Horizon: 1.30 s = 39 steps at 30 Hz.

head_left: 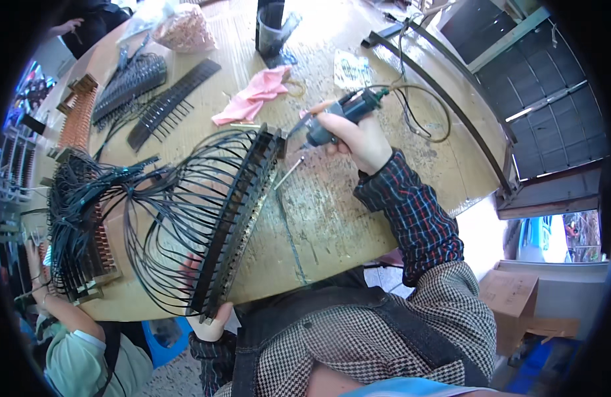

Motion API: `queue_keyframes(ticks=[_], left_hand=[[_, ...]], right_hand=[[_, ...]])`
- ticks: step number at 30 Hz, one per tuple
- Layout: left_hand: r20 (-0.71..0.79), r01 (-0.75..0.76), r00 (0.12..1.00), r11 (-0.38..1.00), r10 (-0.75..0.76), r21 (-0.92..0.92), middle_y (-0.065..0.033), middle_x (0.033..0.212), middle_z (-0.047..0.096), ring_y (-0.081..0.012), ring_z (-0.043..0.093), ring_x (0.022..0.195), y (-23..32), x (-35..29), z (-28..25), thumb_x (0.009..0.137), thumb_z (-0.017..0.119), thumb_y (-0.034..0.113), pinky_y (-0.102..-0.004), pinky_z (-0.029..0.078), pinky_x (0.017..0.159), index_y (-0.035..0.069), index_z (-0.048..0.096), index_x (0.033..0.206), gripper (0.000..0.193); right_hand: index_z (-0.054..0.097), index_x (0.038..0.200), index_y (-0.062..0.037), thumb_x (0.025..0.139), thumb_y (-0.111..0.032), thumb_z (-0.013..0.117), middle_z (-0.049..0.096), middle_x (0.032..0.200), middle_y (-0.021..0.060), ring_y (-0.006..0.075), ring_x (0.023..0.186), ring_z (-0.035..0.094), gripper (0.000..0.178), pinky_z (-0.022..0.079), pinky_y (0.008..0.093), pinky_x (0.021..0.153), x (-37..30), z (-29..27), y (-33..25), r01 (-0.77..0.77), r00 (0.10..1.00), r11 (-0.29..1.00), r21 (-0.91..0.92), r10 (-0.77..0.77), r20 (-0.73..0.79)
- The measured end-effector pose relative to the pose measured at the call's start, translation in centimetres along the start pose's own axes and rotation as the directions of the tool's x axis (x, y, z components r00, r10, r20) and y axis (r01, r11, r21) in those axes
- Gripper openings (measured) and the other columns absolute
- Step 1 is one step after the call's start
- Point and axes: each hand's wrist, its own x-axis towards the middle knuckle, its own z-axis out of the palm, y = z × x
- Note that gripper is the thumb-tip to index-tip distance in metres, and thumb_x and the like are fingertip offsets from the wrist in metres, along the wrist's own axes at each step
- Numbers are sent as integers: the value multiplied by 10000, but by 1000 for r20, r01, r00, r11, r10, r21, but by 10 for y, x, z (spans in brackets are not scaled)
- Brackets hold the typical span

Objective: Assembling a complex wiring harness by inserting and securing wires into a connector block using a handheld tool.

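My right hand [365, 140] is closed around a dark powered screwdriver [373, 99], a cord at its back end. Its front end points toward the upper end of a long black slotted bar [227, 228]; blur hides whether they touch. My left hand [214, 324] grips that bar's lower end, the thumb showing and most fingers behind it. Many thin black wires [199, 173] fan from the bar's left side and gather into a bundle [130, 188]. They lead on to another wired block with a copper-coloured edge [84, 228]. A thin metal rod [289, 173] lies right of the bar.
A pink cloth [258, 94], black comb-like strips [173, 102], a copper-coloured rack [77, 119], a bag of small parts [184, 30], a plastic cup [271, 40] and a white packet [352, 69] lie on the table [332, 231]. Another person [87, 351] works at the lower left.
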Motion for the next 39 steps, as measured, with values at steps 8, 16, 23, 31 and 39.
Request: queue_keyframes(ticks=[8,16,23,31,39], left_hand=[[4,67,998,998,-67,15,-38,868,610,-125,559,731,3,0,-3,610,806,131,-264,453,670,-25,560,1084,556],[-32,52,998,998,-53,-30,-32,840,605,-124,559,718,6,1,5,617,802,117,-264,454,664,-14,564,1062,522],[28,180,983,983,-181,38,-80,965,594,-159,570,813,8,-1,-2,612,818,147,-302,469,713,-2,523,1132,616],[-33,-625,583,473,812,621,-211,1234,426,-358,488,1051,77,-7,14,745,691,357,-447,465,827,-2,406,1228,666],[273,-858,444,317,854,405,-194,1068,526,-399,511,985,75,-6,54,801,629,251,-461,475,789,18,489,1105,408]], right_hand=[[608,1021,-18,812,-177,628,618,768,32,73,552,564,263,410,180,454,3,-19,1,48,997,994,-96,-54,-57],[611,1024,-21,805,-174,642,620,770,24,64,559,566,269,415,173,456,15,-37,3,155,979,963,-223,-180,-99],[626,1015,-37,834,-230,613,627,774,18,28,542,549,265,399,141,426,25,-50,-23,31,998,994,-100,-36,-48],[640,998,-42,836,-280,616,625,756,15,20,496,532,289,401,133,417,21,-54,-53,55,998,998,-6,-55,37],[640,954,-23,803,-263,657,613,706,22,42,493,537,284,404,148,410,18,-65,-47,165,981,952,-258,-186,-61]])
